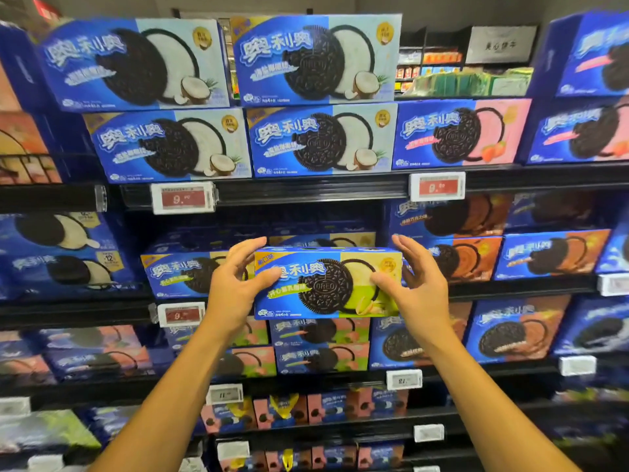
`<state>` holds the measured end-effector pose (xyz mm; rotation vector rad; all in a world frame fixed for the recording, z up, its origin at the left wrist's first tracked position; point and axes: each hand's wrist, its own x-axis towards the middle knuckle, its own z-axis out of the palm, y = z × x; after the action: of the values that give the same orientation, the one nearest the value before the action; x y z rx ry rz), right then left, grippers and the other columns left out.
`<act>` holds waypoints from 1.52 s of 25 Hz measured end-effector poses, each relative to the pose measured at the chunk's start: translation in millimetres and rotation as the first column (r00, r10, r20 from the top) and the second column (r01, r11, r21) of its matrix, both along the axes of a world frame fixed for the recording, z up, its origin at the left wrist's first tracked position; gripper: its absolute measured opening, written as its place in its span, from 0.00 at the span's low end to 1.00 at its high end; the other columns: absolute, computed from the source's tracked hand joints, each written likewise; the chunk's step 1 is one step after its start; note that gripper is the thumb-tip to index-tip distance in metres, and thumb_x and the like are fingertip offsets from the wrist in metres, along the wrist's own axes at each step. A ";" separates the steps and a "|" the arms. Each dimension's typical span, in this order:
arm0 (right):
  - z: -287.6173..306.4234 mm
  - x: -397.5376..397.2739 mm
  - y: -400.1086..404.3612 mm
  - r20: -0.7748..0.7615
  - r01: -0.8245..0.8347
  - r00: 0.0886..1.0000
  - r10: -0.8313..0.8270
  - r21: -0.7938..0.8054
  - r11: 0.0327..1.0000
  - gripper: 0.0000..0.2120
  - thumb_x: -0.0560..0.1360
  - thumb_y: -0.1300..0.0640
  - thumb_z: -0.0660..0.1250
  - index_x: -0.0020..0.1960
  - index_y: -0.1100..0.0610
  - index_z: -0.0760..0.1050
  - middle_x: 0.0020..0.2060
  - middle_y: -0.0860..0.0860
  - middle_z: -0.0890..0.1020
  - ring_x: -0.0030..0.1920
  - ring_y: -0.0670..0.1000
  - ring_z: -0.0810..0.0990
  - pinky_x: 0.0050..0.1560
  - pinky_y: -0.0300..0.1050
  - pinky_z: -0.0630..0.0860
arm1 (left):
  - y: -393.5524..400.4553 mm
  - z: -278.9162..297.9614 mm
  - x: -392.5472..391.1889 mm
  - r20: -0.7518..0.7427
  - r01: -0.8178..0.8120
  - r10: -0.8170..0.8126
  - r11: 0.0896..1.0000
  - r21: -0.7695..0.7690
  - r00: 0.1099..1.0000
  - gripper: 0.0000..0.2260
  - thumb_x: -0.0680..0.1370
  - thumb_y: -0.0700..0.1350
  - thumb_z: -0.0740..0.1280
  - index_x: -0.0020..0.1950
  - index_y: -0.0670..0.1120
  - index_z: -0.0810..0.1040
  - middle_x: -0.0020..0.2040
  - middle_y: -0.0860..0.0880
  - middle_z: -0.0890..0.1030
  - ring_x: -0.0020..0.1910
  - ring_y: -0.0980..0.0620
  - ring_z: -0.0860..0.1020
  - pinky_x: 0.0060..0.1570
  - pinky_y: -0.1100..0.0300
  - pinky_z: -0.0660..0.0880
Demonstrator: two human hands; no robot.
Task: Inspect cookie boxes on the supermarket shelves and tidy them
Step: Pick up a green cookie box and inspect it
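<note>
The shelves [306, 190] fill my whole view, black rails stacked one above another, each packed with blue cookie boxes standing face-out so the printed fronts read from the aisle. On the top rail the coconut boxes [320, 97] sit two high in neat rows, with a strawberry box [459, 134] beside them and a gap above it.

One tier down, I hold the green-and-yellow box [326, 282] out in front of the shelf, between the matching box [183, 274] on its left and the chocolate boxes [456, 257] on its right. I keep it by its two short ends so the whole front stays uncovered for checking, and so I can slide it straight back, I judge, into the dark slot behind.

Its long axis runs left to right, level with the rail; its front faces me, lettering upright, top panel just showing.

My left hand [235, 281] curls round the left end, thumb across the front, fingers over the top edge. My right hand [412, 277] clasps the right end, thumb pressing the front, the fingers behind it looser and partly spread.

The price tags [183, 198] clip to the rail edges.
</note>
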<state>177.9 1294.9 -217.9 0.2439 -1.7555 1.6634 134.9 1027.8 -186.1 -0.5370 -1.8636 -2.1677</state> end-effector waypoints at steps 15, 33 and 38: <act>-62.0 62.7 -38.6 0.327 0.012 0.890 0.317 -0.713 0.701 0.19 0.80 0.41 0.61 0.60 0.52 0.81 0.50 0.52 0.87 0.46 0.51 0.85 0.37 0.46 0.81 | -8.0 -73.5 60.1 0.283 0.007 -0.183 0.850 0.527 0.941 0.20 0.74 0.45 0.67 0.66 0.46 0.75 0.68 0.49 0.78 0.66 0.51 0.77 0.63 0.51 0.75; -68.5 101.5 34.2 0.077 -0.091 0.827 0.558 -0.959 0.267 0.16 0.80 0.49 0.62 0.56 0.54 0.85 0.56 0.55 0.85 0.49 0.54 0.86 0.48 0.49 0.84 | 98.2 -97.8 132.8 0.267 0.056 -0.602 0.462 0.885 0.753 0.26 0.70 0.47 0.76 0.67 0.44 0.79 0.71 0.43 0.75 0.69 0.42 0.74 0.69 0.44 0.64; -82.2 119.2 51.5 -0.025 -0.184 0.760 0.649 -0.966 0.179 0.19 0.76 0.48 0.66 0.63 0.54 0.82 0.63 0.56 0.81 0.57 0.57 0.83 0.62 0.53 0.75 | 117.9 -100.7 152.4 0.265 0.048 -0.571 0.473 0.880 0.777 0.34 0.66 0.45 0.80 0.70 0.44 0.75 0.72 0.43 0.73 0.72 0.42 0.70 0.76 0.45 0.56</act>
<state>297.2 1346.4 -300.1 -0.2196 -0.5556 3.0949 287.3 1145.7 -286.8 -0.0395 -0.5564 -3.3641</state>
